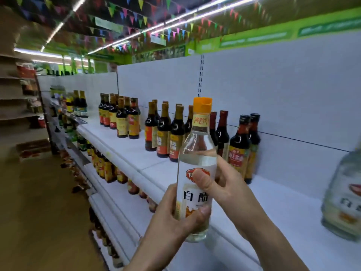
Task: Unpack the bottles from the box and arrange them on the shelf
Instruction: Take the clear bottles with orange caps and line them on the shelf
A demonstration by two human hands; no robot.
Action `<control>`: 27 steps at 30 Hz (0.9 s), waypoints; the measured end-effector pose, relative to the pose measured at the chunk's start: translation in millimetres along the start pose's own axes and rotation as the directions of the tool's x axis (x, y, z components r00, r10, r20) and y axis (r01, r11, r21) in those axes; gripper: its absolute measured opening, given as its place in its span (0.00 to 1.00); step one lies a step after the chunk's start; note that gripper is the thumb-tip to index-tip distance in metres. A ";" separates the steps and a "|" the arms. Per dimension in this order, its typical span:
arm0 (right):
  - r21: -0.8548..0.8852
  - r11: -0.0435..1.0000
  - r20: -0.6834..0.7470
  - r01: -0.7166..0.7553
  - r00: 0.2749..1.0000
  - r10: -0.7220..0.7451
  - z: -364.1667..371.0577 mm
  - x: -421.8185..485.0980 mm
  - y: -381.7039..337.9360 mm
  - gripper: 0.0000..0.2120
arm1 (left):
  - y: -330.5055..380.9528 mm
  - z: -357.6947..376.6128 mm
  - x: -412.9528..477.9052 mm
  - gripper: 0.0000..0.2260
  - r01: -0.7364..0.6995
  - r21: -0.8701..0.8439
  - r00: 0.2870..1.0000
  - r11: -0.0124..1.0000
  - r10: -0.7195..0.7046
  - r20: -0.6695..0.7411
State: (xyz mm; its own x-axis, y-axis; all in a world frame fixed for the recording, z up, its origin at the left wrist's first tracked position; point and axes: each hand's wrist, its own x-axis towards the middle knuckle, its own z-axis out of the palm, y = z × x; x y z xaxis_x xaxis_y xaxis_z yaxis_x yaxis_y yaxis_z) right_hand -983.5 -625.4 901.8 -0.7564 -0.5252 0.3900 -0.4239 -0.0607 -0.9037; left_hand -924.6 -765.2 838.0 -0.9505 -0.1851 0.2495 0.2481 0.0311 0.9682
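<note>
Head: left hand, right hand grip bottle at shelf edge.

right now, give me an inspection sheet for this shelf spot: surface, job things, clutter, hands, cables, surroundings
surface: white shelf with a white back panel.
job's things: clear bottle with orange cap, upright, held in front of the shelf; second clear bottle stands on the shelf at right, blurred; box not in view.
clutter: dark bottles in groups along the shelf's back.
hands: left hand grips the clear bottle low down; right hand grips it at the label, thumb in front.
cables: nothing seen.
surroundings: lower shelves with bottles, aisle floor, bunting overhead.
</note>
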 end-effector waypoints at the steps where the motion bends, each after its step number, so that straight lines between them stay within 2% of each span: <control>1: -0.020 1.000 -0.040 -0.006 0.999 0.005 -5.0 -3.7 -0.3 0.18 | -1.2 4.8 4.1 0.25 0.003 -0.001 0.999 1.000 -0.003 0.038; 8: -0.101 0.994 -0.239 -0.035 0.971 0.010 -39.5 -35.7 -12.4 0.18 | 1.0 46.5 19.6 0.24 0.010 -0.046 0.965 0.999 0.003 0.263; 16: -0.210 0.975 -0.475 -0.077 0.879 -0.033 -92.4 -87.7 -28.1 0.19 | 5.0 120.3 26.1 0.18 -0.010 -0.079 0.864 0.997 0.048 0.502; 21: -0.227 0.968 -0.575 -0.112 0.817 -0.040 -133.3 -118.3 -31.7 0.20 | 1.9 176.7 30.2 0.18 -0.003 -0.092 0.810 0.996 0.057 0.584; 27: -0.241 0.957 -0.627 -0.160 0.778 -0.028 -183.1 -149.1 -30.0 0.22 | -1.8 241.6 29.8 0.17 0.045 -0.128 0.738 0.991 0.054 0.672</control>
State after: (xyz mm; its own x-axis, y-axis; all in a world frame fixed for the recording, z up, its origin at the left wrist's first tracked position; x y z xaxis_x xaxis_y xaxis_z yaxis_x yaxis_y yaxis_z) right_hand -949.2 -389.9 903.2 -0.8895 0.1252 0.4395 -0.4047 0.2309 -0.8848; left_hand -998.5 -533.5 847.6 -0.8142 0.5254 0.2471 0.2270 -0.1037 0.9684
